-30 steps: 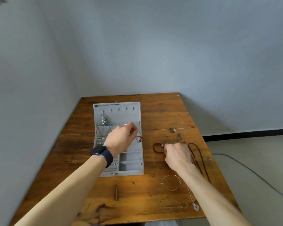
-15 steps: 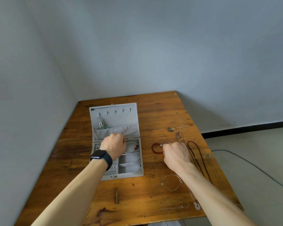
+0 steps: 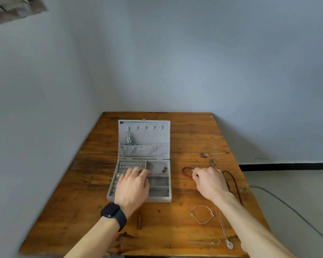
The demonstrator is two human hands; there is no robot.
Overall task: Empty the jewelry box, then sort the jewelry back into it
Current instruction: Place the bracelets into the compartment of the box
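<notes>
The grey jewelry box (image 3: 167,199) lies open on the wooden table, its lid (image 3: 157,135) flat behind it. A silver chain with a turquoise piece (image 3: 130,139) hangs from the lid's left hook. Several small rings (image 3: 122,167) sit in the left ring rolls. A thin bracelet with red beads (image 3: 160,169) lies in the upper right compartment. My left hand (image 3: 132,185), with a black watch, rests over the box base, fingers stretched towards that compartment's edge. My right hand (image 3: 210,182) is on the table to the right and pinches a red bead bracelet (image 3: 185,172).
More jewelry lies on the table's right side: a dark cord necklace (image 3: 233,183), a silver bangle (image 3: 201,214), a long chain with a pendant (image 3: 229,244), a thin bracelet (image 3: 203,242), a small silver piece (image 3: 213,162). A wall runs along the left; a cable (image 3: 287,203) crosses the floor.
My left hand came down from the lid pocket to the box base; the bracelet with red beads it held now lies in the upper right compartment. The right hand barely moved.
</notes>
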